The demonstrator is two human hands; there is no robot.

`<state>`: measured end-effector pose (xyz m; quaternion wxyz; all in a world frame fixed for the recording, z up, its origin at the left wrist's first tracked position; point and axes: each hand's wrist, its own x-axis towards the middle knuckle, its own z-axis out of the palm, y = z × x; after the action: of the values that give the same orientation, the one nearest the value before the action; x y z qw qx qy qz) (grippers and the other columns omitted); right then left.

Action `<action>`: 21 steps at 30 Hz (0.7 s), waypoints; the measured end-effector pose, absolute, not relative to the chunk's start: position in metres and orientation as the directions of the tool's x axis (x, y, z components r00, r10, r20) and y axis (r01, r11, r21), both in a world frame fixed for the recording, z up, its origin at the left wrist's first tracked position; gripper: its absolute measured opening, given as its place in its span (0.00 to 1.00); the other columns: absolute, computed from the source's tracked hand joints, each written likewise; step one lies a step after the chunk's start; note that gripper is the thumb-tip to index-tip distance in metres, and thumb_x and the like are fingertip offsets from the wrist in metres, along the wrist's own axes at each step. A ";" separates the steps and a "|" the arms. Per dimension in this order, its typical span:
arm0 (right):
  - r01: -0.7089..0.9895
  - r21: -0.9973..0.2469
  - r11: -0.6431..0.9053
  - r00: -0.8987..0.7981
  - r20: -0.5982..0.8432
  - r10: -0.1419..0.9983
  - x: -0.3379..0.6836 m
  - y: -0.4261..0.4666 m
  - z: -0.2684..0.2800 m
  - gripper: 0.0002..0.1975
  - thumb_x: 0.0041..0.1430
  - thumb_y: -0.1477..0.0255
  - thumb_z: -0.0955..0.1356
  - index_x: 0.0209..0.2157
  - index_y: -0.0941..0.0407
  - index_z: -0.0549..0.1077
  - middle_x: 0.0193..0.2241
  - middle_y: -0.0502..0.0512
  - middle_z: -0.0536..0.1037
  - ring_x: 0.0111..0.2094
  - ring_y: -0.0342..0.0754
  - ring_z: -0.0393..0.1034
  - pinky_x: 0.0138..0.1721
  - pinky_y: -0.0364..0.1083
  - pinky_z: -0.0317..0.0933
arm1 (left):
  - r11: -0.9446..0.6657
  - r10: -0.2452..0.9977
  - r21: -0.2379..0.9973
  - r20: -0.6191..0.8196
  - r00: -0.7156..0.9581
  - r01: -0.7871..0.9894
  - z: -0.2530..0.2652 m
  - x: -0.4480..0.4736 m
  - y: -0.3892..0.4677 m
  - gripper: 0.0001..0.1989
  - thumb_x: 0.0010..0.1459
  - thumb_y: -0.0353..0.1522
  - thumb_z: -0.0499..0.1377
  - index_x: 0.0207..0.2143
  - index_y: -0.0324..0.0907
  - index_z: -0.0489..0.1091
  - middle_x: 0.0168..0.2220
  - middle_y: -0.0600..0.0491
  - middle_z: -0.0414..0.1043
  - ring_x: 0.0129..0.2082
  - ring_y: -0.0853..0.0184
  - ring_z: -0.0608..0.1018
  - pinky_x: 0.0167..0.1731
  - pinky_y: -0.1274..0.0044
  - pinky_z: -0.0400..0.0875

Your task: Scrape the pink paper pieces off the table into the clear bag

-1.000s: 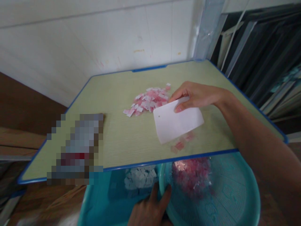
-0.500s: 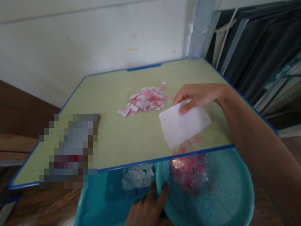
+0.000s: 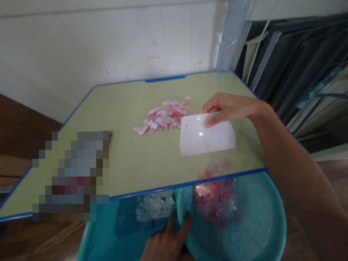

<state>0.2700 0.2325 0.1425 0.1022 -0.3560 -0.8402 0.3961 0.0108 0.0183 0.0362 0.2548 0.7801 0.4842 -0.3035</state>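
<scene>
My right hand (image 3: 224, 110) is closed on the edge of a white plastic scraper (image 3: 208, 139), a thin sheet with a small hole in one corner, tilted above the yellow-green table. Just left of it lies a pile of small pink and white pieces (image 3: 165, 116). A few wet pink pieces (image 3: 217, 168) cling near the table's front edge. Below that edge, my left hand (image 3: 164, 241) grips the rim of a round teal strainer basket (image 3: 261, 221), thumb side partly hidden. Pink, shiny pieces (image 3: 214, 203) fill part of the basket.
A larger teal tub (image 3: 100, 232) under the table edge holds white pieces (image 3: 156, 206). A pixelated object (image 3: 84, 163) lies at the table's left. The blue-edged table (image 3: 122, 159) meets a white wall (image 3: 108, 43). Dark panels (image 3: 296, 50) lean at the right.
The scraper has tilted up and back from the front edge, moving slightly left. My left hand keeps its grip on the basket rim. The view has shifted a little.
</scene>
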 end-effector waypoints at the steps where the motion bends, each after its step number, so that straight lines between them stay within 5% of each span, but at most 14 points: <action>1: 0.529 -0.738 0.418 -0.718 -0.128 0.684 0.269 0.233 0.142 0.09 0.49 0.68 0.70 0.28 0.61 0.72 0.20 0.45 0.71 0.21 0.38 0.62 0.20 0.38 0.50 | -0.402 0.605 0.109 -0.713 0.353 0.909 0.035 0.010 0.018 0.35 0.51 0.34 0.61 0.59 0.53 0.50 0.59 0.33 0.54 0.40 0.54 0.76 0.38 0.64 0.72; 8: 0.600 -0.692 0.403 -0.763 -0.343 0.548 0.259 0.230 0.136 0.11 0.47 0.67 0.71 0.28 0.62 0.73 0.21 0.47 0.73 0.23 0.39 0.65 0.20 0.38 0.52 | -0.383 0.601 0.149 -0.709 0.368 0.912 0.028 0.007 0.017 0.37 0.50 0.35 0.62 0.60 0.53 0.48 0.60 0.33 0.52 0.40 0.53 0.76 0.38 0.64 0.72; 15: 0.621 -0.617 0.484 -0.771 -0.370 0.518 0.257 0.224 0.139 0.10 0.45 0.68 0.72 0.24 0.62 0.75 0.17 0.45 0.71 0.20 0.37 0.61 0.19 0.39 0.47 | -0.391 0.601 0.135 -0.712 0.363 0.911 0.025 0.003 0.015 0.38 0.50 0.36 0.62 0.60 0.54 0.47 0.60 0.33 0.52 0.41 0.53 0.76 0.37 0.64 0.73; 21: 0.614 -0.673 0.412 -0.771 -0.401 0.494 0.255 0.215 0.142 0.09 0.45 0.69 0.73 0.23 0.62 0.74 0.17 0.46 0.73 0.18 0.37 0.61 0.17 0.38 0.47 | -0.391 0.595 0.133 -0.718 0.361 0.911 0.027 0.005 0.016 0.38 0.49 0.37 0.63 0.59 0.55 0.48 0.60 0.34 0.52 0.41 0.53 0.76 0.39 0.64 0.72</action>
<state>0.2551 0.2146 0.1421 -0.0700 -0.3309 -0.8374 0.4294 0.0050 0.0164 0.0266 0.2675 0.7802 0.4824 -0.2950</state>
